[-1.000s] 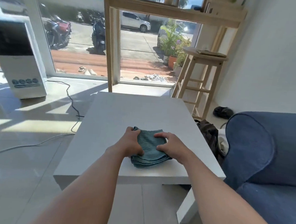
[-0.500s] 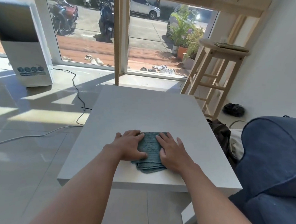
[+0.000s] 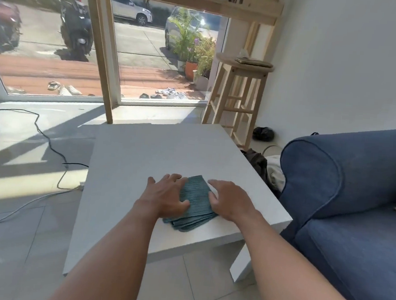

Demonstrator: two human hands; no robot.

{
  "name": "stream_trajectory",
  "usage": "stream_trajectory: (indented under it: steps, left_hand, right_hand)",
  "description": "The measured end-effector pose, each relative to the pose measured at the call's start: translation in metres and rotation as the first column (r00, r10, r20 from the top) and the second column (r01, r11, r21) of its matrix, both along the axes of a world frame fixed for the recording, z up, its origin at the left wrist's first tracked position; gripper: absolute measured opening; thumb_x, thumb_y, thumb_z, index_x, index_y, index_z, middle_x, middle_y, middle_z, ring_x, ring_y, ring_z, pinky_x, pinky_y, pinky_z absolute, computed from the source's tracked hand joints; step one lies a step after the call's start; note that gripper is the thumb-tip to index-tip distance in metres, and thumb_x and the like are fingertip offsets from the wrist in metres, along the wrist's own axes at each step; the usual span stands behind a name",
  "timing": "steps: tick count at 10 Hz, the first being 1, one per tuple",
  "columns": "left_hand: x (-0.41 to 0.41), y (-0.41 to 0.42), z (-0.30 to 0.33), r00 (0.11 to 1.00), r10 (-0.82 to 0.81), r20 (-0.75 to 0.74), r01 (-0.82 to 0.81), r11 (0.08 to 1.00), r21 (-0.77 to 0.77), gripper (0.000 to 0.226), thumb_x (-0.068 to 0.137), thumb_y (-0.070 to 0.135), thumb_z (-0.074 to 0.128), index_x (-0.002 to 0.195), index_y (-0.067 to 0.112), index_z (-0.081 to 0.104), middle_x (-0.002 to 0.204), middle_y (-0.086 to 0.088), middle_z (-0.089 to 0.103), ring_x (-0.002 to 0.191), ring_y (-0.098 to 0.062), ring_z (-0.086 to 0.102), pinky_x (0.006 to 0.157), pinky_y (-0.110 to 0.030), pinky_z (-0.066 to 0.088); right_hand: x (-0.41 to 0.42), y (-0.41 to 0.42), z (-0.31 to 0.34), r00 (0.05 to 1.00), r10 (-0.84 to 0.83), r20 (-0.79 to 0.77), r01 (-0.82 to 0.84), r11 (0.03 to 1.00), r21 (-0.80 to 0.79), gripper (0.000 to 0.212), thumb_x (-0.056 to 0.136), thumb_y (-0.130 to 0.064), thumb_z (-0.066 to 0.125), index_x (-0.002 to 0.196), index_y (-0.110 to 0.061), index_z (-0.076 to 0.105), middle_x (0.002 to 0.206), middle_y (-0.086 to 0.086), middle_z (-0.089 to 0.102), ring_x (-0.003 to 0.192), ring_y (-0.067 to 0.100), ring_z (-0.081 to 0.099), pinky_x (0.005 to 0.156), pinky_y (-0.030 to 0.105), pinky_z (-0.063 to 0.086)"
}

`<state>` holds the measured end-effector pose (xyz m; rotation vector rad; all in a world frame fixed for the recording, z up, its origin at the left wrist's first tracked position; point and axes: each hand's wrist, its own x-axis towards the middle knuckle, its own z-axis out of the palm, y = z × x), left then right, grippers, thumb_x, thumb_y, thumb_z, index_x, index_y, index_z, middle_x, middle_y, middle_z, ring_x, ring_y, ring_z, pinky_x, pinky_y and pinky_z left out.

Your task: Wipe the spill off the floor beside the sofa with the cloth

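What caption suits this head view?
Both hands, left hand and right hand, rest on a folded teal cloth on the white table beside the blue sofa.

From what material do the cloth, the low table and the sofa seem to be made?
Cloth: woven fabric, teal, matte; fine ribs and soft folded layers show.
Table: probably painted or laminated board, white, smooth, matte; thick flat top, square legs.
Sofa: blue upholstery fabric, matte, with piped seams on the arm.

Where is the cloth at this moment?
In the head view the folded cloth lies on the white table near its front edge, between the left hand and right hand.
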<state>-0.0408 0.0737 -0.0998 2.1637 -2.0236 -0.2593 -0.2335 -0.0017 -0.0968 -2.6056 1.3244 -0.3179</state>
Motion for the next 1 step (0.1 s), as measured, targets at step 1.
stream_trajectory:
  steps: [1]
  left_hand:
    - [-0.0152, -0.0125, 0.0185, 0.996, -0.077, 0.05, 0.077, 0.997, 0.004, 0.073, 0.087, 0.054, 0.046, 0.152, 0.023, 0.03, 0.156, 0.004, 0.035, 0.132, -0.018, 0.045, 0.106, -0.05, 0.031]
  right_hand:
    - [-0.0202, 0.0014, 0.0184, 0.992, -0.122, -0.006, 0.121, 0.989, -0.08, 0.037, 0.098, -0.03, 0.048, 0.128, -0.014, 0.063, 0.119, 0.008, 0.069, 0.108, 0.032, 0.064, 0.087, 0.041, 0.053]
